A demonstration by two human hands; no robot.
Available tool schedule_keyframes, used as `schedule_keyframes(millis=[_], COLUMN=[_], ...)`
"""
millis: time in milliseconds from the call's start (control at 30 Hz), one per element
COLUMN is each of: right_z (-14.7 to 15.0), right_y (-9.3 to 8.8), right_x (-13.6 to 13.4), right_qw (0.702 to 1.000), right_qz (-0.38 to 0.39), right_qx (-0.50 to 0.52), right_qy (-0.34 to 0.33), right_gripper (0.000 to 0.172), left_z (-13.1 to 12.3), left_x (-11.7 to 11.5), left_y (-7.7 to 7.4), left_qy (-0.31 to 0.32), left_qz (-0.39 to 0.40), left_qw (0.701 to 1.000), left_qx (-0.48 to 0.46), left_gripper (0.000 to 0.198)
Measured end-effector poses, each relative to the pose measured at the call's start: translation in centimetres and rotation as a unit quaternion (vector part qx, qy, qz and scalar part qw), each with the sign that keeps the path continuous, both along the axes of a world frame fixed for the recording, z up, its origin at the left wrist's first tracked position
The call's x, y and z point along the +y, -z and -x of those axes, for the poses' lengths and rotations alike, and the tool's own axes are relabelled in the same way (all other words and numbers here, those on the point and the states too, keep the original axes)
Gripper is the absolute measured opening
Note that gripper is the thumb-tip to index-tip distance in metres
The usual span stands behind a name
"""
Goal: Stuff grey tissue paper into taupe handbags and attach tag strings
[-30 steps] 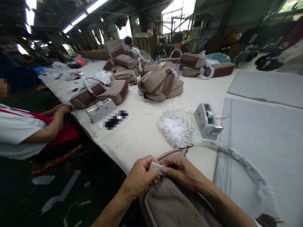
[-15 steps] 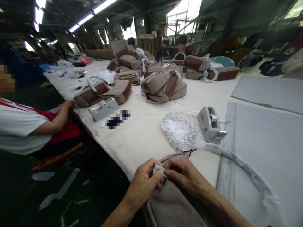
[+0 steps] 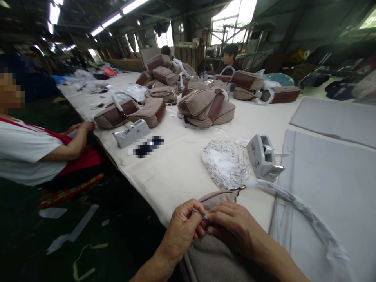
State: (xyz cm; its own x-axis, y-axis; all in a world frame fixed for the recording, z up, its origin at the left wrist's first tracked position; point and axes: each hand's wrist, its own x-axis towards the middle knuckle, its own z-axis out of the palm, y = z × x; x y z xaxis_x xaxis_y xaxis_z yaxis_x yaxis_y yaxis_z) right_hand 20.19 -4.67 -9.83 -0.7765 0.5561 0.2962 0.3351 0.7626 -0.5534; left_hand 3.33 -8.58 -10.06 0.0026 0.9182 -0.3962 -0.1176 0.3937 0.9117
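A brownish-grey fabric handbag (image 3: 219, 256) lies at the table's near edge, right under both hands. My left hand (image 3: 182, 227) pinches a small piece of white paper (image 3: 197, 212) at the bag's top, by its zipper. From the other side my right hand (image 3: 235, 224) closes its fingers at the same spot, fingertips meeting those of the left. Most of the paper is hidden by the fingers. The bag's strap (image 3: 296, 201), wrapped in white, arches out to the right from a gold-coloured clasp (image 3: 241, 188).
Beyond the bag are a crumpled white bundle (image 3: 226, 164) and a grey tape dispenser (image 3: 263, 156). A second dispenser (image 3: 133, 133) stands left. Piled handbags (image 3: 205, 105) fill the middle. Grey sheets (image 3: 331, 176) lie right. A co-worker (image 3: 38, 152) sits left; other people are behind the piles.
The white paper, plainly visible between my fingers before, is now mostly covered. My right hand has turned over, its back now up, fingers closer to the left hand. The view has shifted slightly.
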Motion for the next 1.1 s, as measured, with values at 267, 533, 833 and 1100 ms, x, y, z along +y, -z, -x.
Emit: schedule_keyframes(millis=[267,533,833,1100], right_z=[0.4,0.6,0.6,-8.5], right_y=[0.5,0.2,-0.2,-1.1], right_x=[-1.3,-1.1,-1.5,5.2], right_qw=[0.991,0.987,0.982,0.882], right_qz=[-0.132,-0.161,-0.187,-0.011], right_qx=[-0.010,0.010,-0.020,0.141], right_qy=[0.015,-0.003,0.001,0.450], right_gripper=[0.018,0.018,0.020,0.022], left_z=[1.5,2.2,1.9,1.5], left_x=[0.8,1.9,2.0,1.4], left_y=[-0.7,-1.5,-1.2,1.1], left_qy=[0.043,0.134,0.202,0.186], left_qz=[0.116,0.165,0.168,0.104], left_qw=[0.982,0.977,0.963,0.974], left_qx=[-0.140,-0.020,0.057,0.082], left_gripper=[0.015,0.024,0.026,0.036])
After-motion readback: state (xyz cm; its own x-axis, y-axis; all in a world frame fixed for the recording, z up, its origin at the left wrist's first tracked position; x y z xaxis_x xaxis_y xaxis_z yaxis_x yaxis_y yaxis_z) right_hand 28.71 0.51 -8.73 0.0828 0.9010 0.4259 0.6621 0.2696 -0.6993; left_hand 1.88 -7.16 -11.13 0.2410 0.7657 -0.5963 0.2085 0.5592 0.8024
